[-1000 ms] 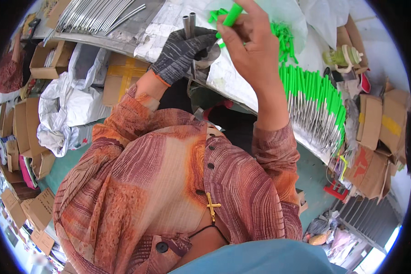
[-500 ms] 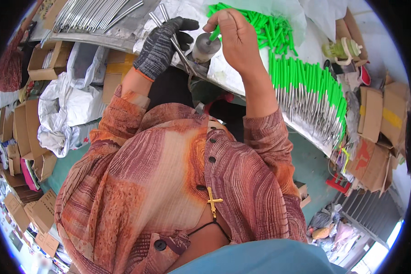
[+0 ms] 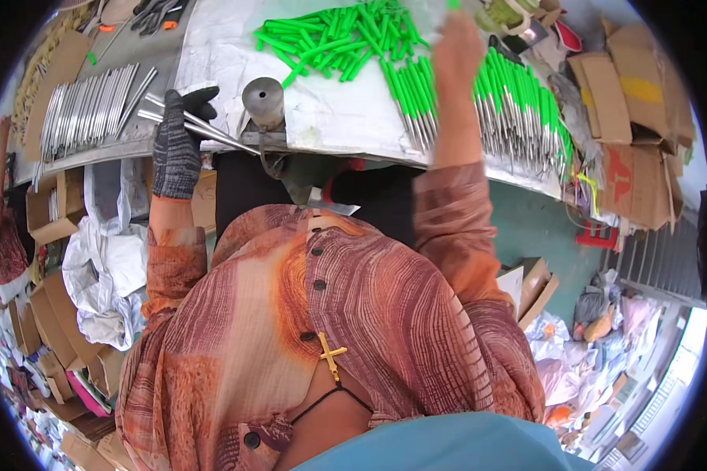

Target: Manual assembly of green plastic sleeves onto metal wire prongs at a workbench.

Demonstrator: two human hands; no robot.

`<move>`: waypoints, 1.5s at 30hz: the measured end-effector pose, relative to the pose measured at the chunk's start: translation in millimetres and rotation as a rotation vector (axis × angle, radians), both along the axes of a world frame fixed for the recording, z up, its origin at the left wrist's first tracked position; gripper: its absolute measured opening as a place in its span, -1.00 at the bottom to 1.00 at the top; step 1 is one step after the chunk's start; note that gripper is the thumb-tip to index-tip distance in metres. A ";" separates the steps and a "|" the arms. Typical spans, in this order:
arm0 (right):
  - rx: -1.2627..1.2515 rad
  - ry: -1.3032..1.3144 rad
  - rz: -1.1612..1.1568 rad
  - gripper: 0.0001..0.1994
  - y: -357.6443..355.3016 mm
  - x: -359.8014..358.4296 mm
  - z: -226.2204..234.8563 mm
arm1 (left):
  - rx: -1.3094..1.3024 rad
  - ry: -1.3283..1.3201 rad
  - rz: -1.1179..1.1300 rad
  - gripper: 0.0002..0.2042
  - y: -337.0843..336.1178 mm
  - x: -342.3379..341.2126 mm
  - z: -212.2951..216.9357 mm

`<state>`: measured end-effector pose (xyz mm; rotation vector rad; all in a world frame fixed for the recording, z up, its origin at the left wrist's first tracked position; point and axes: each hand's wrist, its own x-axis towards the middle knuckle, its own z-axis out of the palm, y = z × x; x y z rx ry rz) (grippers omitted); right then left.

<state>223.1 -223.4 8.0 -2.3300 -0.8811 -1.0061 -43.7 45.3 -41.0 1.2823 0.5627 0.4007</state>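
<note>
Left of the grey metal cylinder [image 3: 263, 102], the gloved left hand [image 3: 177, 141] clenches a few thin metal rods [image 3: 200, 129], their tips reaching the cylinder's base. Right of the cylinder, the bare right hand [image 3: 457, 55] reaches over loose green sleeves [image 3: 330, 35]; its grip cannot be told.

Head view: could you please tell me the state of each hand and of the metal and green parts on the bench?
Left hand: gloved, closed around a few metal rods.
Metal rods: held, pointing toward the metal cylinder.
Metal cylinder: upright on the bench, untouched.
Right hand: bare, reaching over the green sleeves; grip hidden.
Green sleeves: loose pile.
Green-handled rods: laid in a row.
</note>
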 end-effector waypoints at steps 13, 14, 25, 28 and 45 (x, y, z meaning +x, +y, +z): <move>-0.069 0.466 0.170 -0.74 -23.9 25.9 -73.5 | -0.109 -0.191 0.224 -0.54 -12.1 17.0 20.3; -0.082 0.417 0.275 -0.75 0.4 16.8 -84.3 | -0.088 -0.181 0.217 -0.55 -11.6 19.3 20.5; -0.413 0.437 0.221 -0.77 56.3 5.3 -99.2 | 0.421 -0.203 0.078 -0.69 -23.0 34.4 18.2; -0.080 0.537 0.418 -0.77 43.4 -27.8 -68.3 | 0.670 -0.126 0.021 -0.76 -40.0 40.4 38.2; 0.031 0.678 0.741 -0.74 66.8 -104.1 40.1 | 0.883 -0.133 -0.178 -0.75 -43.0 40.6 23.8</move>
